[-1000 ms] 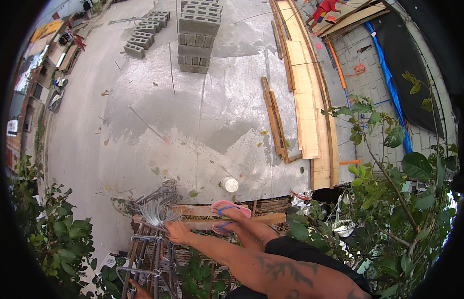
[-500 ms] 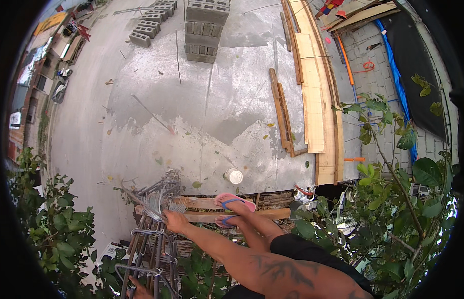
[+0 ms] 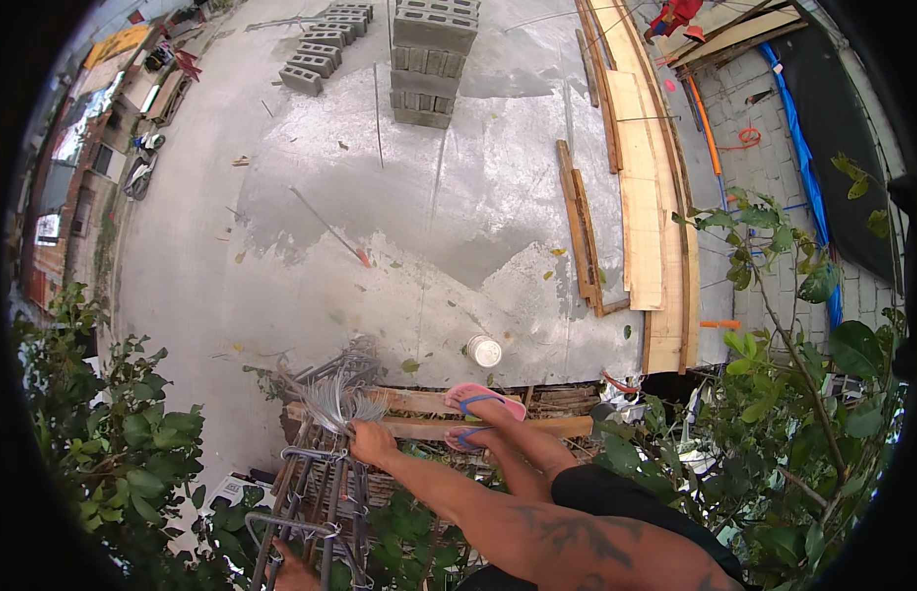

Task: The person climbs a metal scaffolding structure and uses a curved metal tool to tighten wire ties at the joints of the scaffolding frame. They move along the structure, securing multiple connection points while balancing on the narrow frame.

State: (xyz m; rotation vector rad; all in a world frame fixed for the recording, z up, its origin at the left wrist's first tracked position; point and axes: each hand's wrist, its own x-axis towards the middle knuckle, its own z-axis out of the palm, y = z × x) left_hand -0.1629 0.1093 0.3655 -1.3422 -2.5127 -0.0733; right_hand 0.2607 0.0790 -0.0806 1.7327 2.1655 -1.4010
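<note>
A long cage of rebar (image 3: 332, 483), tied with stirrups, rises from the lower left edge. My right hand (image 3: 373, 443) is closed on a fanned bundle of thin grey tie wire (image 3: 332, 402), held over the far part of the cage. Low in the picture, my left hand (image 3: 293, 571) is among the bars and seems to grip one; stirrups and the picture edge partly hide it. My feet, in pink flip-flops (image 3: 485, 399) with blue straps, rest on wooden planks (image 3: 429, 427) just right of the wire.
Leafy branches (image 3: 143, 433) crowd the left, and more foliage (image 3: 774, 394) the right. Beyond the planks spreads a grey concrete slab (image 3: 380, 217) with a white bucket (image 3: 483, 351), stacked hollow blocks (image 3: 431, 64) and long boards (image 3: 644, 197). A blue tarp (image 3: 798, 148) lies far right.
The whole view has shifted, so everything sits slightly farther right. My right hand keeps its hold on the wire, and my left hand stays among the bars.
</note>
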